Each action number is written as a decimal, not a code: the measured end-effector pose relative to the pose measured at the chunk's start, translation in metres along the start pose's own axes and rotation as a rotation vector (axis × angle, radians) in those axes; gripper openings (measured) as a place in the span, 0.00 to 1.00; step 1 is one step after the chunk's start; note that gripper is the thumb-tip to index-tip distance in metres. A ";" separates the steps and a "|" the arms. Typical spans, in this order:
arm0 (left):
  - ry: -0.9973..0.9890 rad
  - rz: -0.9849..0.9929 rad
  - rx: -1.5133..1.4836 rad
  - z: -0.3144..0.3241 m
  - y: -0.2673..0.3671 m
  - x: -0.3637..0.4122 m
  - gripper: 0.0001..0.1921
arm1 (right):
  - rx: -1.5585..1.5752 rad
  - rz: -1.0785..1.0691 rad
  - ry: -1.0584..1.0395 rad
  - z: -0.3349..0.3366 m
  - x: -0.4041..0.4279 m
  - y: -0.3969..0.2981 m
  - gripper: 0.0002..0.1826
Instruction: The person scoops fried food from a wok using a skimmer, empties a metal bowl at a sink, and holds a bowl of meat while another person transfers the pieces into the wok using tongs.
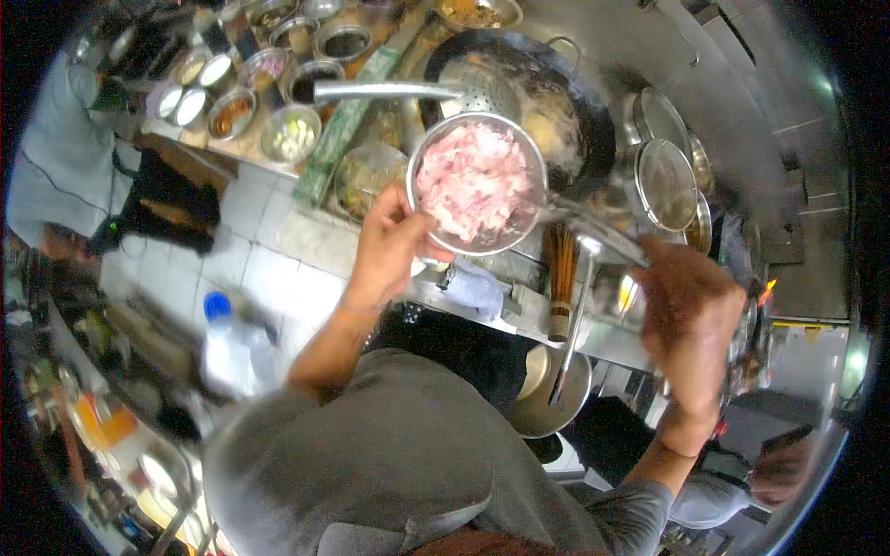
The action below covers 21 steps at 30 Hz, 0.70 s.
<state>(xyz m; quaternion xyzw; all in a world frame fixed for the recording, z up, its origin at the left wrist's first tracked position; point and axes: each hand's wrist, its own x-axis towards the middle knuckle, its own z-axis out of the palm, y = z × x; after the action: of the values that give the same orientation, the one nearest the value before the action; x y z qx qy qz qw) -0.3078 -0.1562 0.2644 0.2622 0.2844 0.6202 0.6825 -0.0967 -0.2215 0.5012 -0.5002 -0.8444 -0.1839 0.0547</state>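
My left hand (393, 243) grips the rim of a round metal bowl (417, 201) that holds pink raw meat (473, 177). My right hand (685, 306), somewhat blurred, is closed around the long metal handle (605, 226) of a utensil. That utensil's far end meets the bowl's right side; its head cannot be made out. Just beyond the bowl, a black wok (591, 104) contains bubbling liquid and a pale yellowish mass. A perforated metal skimmer (480, 90) rests over the wok's left side, its thick handle pointing left.
Metal bowls of ingredients, one with chopped pale green pieces (292, 135), crowd the counter at upper left. Round strainers (666, 184) stand right of the wok. Nearer me lie a bamboo wok brush (560, 278) and a folded cloth (475, 290). Another person (69, 153) is at far left.
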 end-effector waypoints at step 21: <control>0.169 0.057 0.118 -0.002 0.014 -0.012 0.08 | 0.249 0.283 0.159 0.057 0.048 0.110 0.16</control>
<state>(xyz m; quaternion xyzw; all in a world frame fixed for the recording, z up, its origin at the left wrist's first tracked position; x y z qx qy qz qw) -0.3195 -0.1669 0.2738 0.2567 0.3693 0.6415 0.6215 -0.0203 -0.1140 0.4898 -0.5874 -0.7748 -0.1073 0.2078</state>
